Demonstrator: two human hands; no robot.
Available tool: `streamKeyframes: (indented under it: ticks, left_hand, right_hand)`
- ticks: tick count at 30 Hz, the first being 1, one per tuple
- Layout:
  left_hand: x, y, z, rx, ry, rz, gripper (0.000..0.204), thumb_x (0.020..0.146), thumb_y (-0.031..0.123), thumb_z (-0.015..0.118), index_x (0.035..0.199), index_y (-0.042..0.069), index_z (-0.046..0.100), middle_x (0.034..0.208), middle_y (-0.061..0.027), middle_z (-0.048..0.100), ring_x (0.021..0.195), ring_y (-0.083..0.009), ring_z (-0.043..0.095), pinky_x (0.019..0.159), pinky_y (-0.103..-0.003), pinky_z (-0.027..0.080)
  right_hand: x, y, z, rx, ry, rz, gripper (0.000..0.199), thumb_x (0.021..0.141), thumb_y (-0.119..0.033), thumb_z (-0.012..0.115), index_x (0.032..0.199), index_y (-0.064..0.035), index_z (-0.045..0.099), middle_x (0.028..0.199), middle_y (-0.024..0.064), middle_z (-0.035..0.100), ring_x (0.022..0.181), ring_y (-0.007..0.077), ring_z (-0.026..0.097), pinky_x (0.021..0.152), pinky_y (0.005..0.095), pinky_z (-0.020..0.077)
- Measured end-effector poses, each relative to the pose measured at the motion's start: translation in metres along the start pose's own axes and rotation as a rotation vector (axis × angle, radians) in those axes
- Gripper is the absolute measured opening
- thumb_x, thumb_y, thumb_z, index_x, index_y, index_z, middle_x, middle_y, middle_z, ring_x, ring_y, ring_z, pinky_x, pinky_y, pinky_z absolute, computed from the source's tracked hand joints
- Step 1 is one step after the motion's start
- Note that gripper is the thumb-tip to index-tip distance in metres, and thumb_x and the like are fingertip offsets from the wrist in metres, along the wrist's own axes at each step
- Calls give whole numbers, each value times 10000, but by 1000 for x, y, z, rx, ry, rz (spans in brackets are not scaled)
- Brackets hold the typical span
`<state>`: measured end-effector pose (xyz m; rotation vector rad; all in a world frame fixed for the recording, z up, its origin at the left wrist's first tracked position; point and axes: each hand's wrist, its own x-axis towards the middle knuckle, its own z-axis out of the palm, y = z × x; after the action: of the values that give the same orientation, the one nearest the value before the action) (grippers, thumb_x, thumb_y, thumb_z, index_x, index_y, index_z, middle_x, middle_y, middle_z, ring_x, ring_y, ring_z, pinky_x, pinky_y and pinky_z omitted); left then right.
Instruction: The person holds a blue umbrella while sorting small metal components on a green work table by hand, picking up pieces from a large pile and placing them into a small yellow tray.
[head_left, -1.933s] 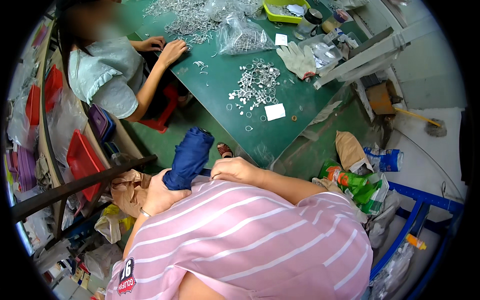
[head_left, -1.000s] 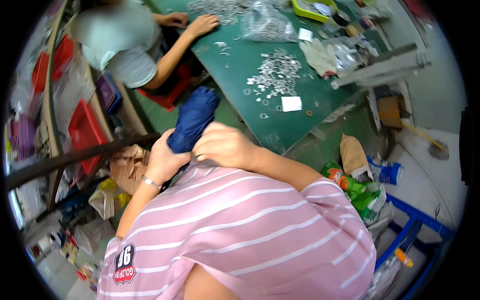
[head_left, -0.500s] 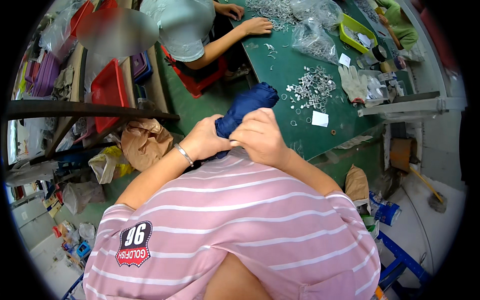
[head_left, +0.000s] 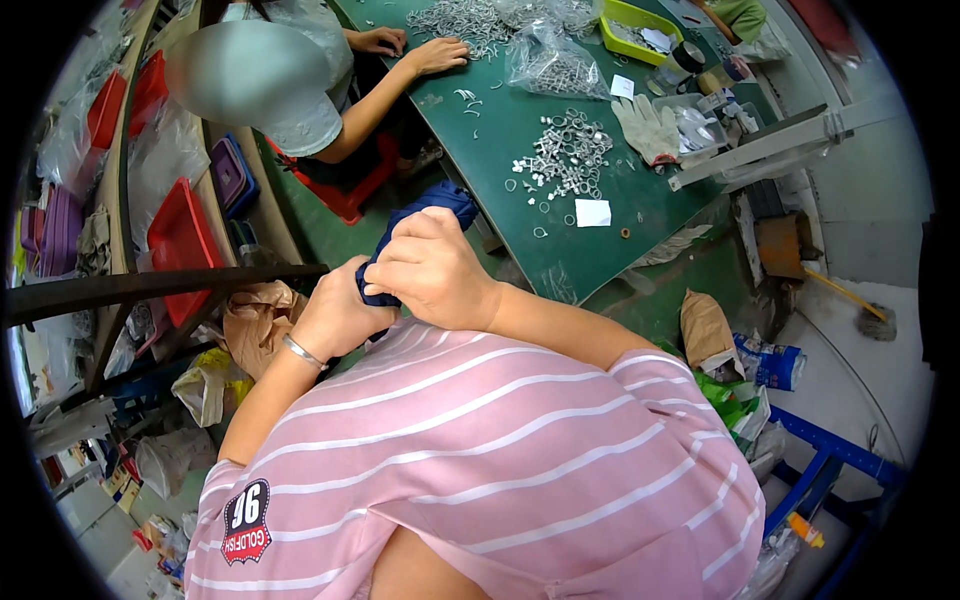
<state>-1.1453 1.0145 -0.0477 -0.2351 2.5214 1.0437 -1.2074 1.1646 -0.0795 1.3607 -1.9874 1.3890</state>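
The left hand (head_left: 345, 312) wraps around the lower end of a dark blue cloth bundle (head_left: 457, 201), its thumb lying along the near side. The right hand (head_left: 437, 268) closes over the middle of the same bundle, fingers curled in and their tips against the cloth close to the left thumb. A silver bangle (head_left: 303, 352) circles the left wrist. The bundle is held up in front of the pink striped shirt (head_left: 480, 430), tilted, its far end near the left edge of the green tabletop (head_left: 490, 150).

On that tabletop, a white paper (head_left: 593, 213) lies toward the near corner, with a small brown ring (head_left: 626, 233) beside it, closer to the right edge. Just beyond the paper spreads a pile of small metal pieces (head_left: 572, 155). A pale glove (head_left: 648, 130) rests along the right edge. Farther back stand a clear plastic bag of metal parts (head_left: 555, 70) and a yellow-green tray (head_left: 622, 47), the tray nearer the right edge. At the left edge, a co-worker's hand (head_left: 438, 56) rests beside a larger metal heap (head_left: 460, 22).
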Motion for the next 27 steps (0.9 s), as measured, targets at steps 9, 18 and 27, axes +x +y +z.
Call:
streamKeyframes:
  ticks: [9,18,27]
  left_hand:
    - [7,0,-4,-66,4,-91,463,583,215,696,982,6,589,816,-203,631,770,-342,621,709,-355,487]
    - [14,12,-3,-13,21,-56,443,566,194,712,954,23,587,795,-202,632,764,-339,622,694,-370,495]
    - [11,17,-4,4,-52,-70,411,550,234,725,888,40,593,815,-195,635,803,-356,614,725,-385,492]
  right_hand:
    - [-10,6,-17,0,-32,-3,159,581,-160,714,723,-143,646,737,-38,565,754,177,498,754,352,330]
    - [-4,13,-23,-51,-83,-50,112,614,-182,699,710,-158,647,754,-18,588,769,191,528,784,363,356]
    - [-2,7,-21,-18,-81,15,56,678,-119,611,733,-116,614,790,-18,564,814,192,511,823,361,327]
